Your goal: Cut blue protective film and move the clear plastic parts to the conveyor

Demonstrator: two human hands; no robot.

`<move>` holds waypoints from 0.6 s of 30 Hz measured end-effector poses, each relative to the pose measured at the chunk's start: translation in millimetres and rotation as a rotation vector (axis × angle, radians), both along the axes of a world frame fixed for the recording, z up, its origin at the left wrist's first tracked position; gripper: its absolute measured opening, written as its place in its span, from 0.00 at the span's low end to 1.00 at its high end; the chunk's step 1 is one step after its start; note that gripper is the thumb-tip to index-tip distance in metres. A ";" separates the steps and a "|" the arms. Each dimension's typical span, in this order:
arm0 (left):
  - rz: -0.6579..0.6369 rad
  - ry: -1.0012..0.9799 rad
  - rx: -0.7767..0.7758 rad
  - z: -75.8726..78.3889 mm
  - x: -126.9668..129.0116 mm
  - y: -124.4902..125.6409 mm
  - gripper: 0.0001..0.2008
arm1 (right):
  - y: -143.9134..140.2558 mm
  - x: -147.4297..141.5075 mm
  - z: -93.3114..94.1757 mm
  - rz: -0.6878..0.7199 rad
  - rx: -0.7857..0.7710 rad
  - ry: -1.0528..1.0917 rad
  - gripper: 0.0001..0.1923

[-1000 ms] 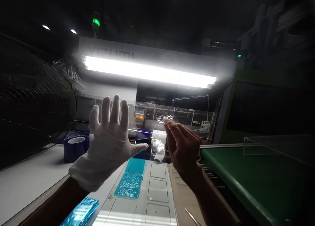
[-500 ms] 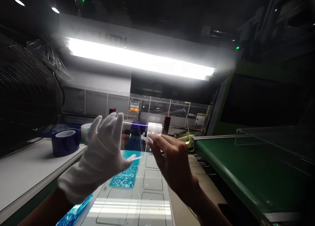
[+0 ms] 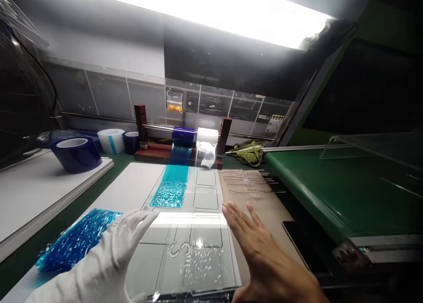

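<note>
My left hand (image 3: 114, 248), in a white glove, is low at the left, beside the crumpled blue film (image 3: 81, 239). Its visible fingers are stretched forward. My bare right hand (image 3: 264, 254) is at the lower right with fingers extended and spread. Between both hands lies a clear, shiny panel (image 3: 148, 267) with an S-shaped mark and a rippled patch; whether the hands touch its edges is hard to tell. Beyond them, a white board (image 3: 206, 198) with black rounded outlines carries turquoise film (image 3: 168, 194) leading up to a blue tape roll (image 3: 183, 135).
A white roll (image 3: 207, 134) shares the red stand (image 3: 140, 122). Loose rolls, including a blue one (image 3: 76, 155), stand left. Thin wires (image 3: 253, 184) lie on brown board (image 3: 271, 206). A green-yellow pouch (image 3: 249, 153) sits behind. A green surface (image 3: 317, 193) lies right.
Both hands have come down and apart, toward me. The right hand no longer pinches the translucent film, and the white strip has gone from the left thumb. My view has tilted downward.
</note>
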State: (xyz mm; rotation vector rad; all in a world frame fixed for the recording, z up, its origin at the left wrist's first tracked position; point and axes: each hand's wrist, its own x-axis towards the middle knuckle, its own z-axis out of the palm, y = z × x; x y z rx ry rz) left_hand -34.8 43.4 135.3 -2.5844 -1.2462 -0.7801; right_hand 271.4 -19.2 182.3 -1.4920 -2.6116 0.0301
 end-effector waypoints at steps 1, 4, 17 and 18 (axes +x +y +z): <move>0.015 0.006 0.002 -0.8 -1.4 0.9 0.57 | 1.9 -1.9 -2.1 0.010 -0.042 0.010 0.69; 0.039 0.000 -0.029 -4.5 -9.2 4.6 0.57 | 6.2 -6.6 -4.7 -0.024 -0.144 0.074 0.67; -0.189 -0.210 -0.560 -29.1 -1.9 2.1 0.55 | 9.9 2.0 -56.5 -0.141 -0.352 0.306 0.65; -0.152 -0.106 -0.546 -20.4 -3.4 6.4 0.55 | 9.9 3.7 -46.5 -0.119 -0.285 0.250 0.64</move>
